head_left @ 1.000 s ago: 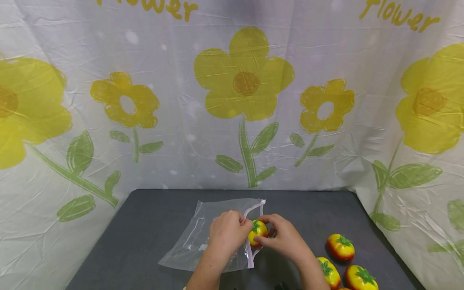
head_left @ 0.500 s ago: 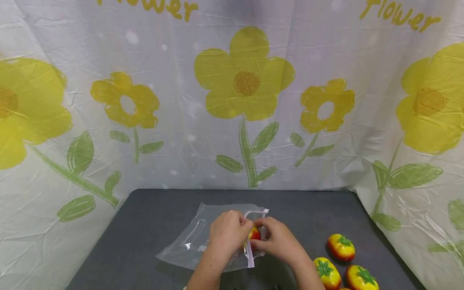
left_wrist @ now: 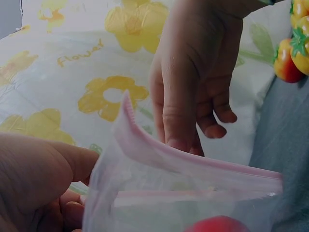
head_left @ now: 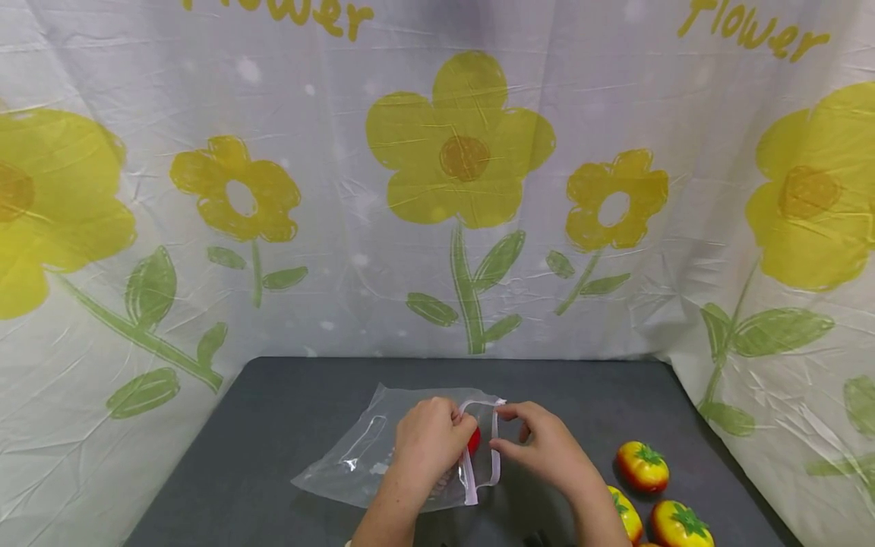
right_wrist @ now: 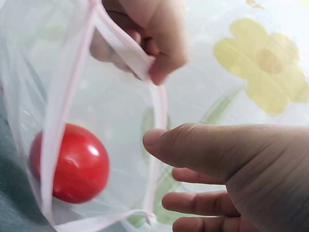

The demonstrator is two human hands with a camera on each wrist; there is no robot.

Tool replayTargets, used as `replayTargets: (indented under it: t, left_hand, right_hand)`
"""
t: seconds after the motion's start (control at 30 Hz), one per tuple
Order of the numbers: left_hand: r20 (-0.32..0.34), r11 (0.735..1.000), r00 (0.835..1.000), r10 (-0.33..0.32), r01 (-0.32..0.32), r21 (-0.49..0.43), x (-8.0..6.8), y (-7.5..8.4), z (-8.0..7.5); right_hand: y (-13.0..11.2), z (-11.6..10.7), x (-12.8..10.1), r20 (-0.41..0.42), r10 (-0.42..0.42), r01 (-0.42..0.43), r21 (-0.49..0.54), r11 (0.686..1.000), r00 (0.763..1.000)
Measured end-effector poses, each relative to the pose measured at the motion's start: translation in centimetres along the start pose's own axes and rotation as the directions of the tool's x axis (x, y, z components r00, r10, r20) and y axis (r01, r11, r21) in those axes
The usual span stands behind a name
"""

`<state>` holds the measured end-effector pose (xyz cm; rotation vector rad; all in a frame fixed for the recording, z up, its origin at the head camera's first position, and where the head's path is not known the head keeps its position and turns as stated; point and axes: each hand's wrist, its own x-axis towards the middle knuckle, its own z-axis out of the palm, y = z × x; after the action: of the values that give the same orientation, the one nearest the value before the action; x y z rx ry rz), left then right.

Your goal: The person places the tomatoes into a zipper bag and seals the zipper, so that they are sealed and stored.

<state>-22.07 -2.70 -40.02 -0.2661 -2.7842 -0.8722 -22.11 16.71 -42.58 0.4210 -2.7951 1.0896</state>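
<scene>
So the left hand (head_left: 429, 441) pinched the zip bag's (head_left: 383, 456) rim mid-counter, toy tomato (right_wrist: 72, 163) already inside. Right hand (head_left: 540, 448) hovered slack and empty at the mouth. If that pinch slipped, the tomato could've rolled back out.

Three toy tomatoes (head_left: 642, 466) on the dark table (head_left: 273, 425) — flower-print cloth (head_left: 342, 190) behind.

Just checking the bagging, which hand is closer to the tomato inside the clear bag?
Left. The left hand pinches the bag rim right beside the tomato; the right hand is outside the bag's opening, its fingers loose.
</scene>
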Motion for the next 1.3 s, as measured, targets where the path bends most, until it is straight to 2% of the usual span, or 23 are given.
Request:
replayTargets:
  t: [0.33,0.7,1.1,1.3]
  left_hand:
    - [-0.017,1.000,1.000,0.002,-0.003,-0.009,0.0,0.0,0.0]
    - [-0.019,1.000,1.000,0.004,-0.005,-0.013,0.0,0.0,-0.1]
    - [-0.037,1.000,0.999,0.011,-0.012,-0.006,0.0,-0.1,0.0]
    - [-0.030,1.000,1.000,0.002,-0.002,-0.008,0.0,0.0,-0.1]
  right_hand:
    - [1.2,-2.8,-0.9,-0.034,0.154,-0.154,0.011,0.988,0.987]
    - [3.1,-5.2,-2.0,-0.048,0.233,-0.234,-0.013,0.972,0.971]
    - [5.2,-7.7,-3.2,-0.022,0.338,-0.338,-0.092,0.937,0.941]
    - [7.3,-9.2,-4.1,-0.025,0.413,-0.413,-0.117,0.903,0.911]
